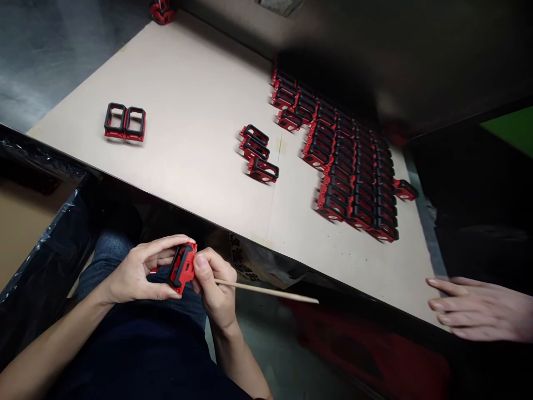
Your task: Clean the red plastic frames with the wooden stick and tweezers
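Observation:
Over my lap, in front of the table's edge, my left hand (141, 269) grips a red and black plastic housing (183, 268) between thumb and fingers. My right hand (216, 280) is closed around a thin wooden stick (266, 290), whose tapered end sticks out to the right. The right thumb lies against or very close to the housing's right side. What the stick's other end touches is hidden by the fingers.
On the pale table (200, 111) stand a pair of similar housings (125, 122), three more housings (258, 153) near the middle, and a dense block of housings (353, 161) at right. A co-worker's hand (483, 308) is at the right edge. A plastic-lined box (45, 244) is at left.

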The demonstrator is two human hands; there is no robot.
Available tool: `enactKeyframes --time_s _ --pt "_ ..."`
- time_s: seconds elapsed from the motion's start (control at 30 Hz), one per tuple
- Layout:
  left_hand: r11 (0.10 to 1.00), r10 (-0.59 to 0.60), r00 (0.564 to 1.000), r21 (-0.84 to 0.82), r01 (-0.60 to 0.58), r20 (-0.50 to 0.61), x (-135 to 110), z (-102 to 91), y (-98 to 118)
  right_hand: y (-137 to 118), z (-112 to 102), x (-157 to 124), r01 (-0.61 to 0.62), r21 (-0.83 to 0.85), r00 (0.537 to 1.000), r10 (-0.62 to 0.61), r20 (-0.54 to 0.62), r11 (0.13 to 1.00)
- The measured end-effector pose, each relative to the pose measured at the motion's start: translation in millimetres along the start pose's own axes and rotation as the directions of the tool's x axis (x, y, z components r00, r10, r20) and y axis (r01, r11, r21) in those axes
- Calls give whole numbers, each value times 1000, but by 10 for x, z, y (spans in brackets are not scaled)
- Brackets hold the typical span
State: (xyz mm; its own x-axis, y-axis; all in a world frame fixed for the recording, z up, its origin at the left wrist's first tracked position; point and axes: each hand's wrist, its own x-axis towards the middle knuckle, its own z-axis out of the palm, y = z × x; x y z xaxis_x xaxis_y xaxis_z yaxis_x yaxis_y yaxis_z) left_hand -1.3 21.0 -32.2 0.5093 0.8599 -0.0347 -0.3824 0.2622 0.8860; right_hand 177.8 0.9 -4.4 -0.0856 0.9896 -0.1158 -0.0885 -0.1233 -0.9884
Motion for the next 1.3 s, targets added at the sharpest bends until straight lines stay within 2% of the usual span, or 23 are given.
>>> enactKeyframes --time_s 0.07,0.13,0.23,0.3,0.4,0.53,0.67,0.87,0.97,1.17,1.3 --pt "1000 5 1000 -1 -5 -20 -12 -2 -13 9 -47 34 72 -131 991 -86 -106 989" --pt "1000 17 999 -3 -17 -46 -21 -8 -15 19 -109 62 103 -223 962 -155 -227 969" --pt "999 36 997 -3 -36 -74 -24 -12 6 23 -177 77 99 -172 943 -147 -297 980" --pt "999 39 995 8 -38 -88 -23 -9 31 28 -180 63 58 -74 966 -75 -246 996" --pt "998 39 993 44 -34 -109 -25 -3 70 45 -135 26 -22 67 994 29 -106 997" --pt "998 29 994 65 -22 -103 -23 -10 93 54 -56 1 -64 107 997 59 47 992" --pt "998 22 996 61 -17 -82 -14 -26 72 40 -14 21 -130 179 986 108 128 975" --pt "993 37 996 111 -28 -84 -28 -19 74 77 3 51 -270 369 960 220 171 889" --pt "994 49 995 107 -39 -88 -30 -9 103 106 18 39 -289 417 956 236 176 862" --pt "997 26 997 76 -21 -73 -30 5 182 123 55 20 -267 385 963 231 140 883" --pt "997 33 991 79 -23 -130 -72 44 228 137 67 7 -233 349 972 206 112 908"
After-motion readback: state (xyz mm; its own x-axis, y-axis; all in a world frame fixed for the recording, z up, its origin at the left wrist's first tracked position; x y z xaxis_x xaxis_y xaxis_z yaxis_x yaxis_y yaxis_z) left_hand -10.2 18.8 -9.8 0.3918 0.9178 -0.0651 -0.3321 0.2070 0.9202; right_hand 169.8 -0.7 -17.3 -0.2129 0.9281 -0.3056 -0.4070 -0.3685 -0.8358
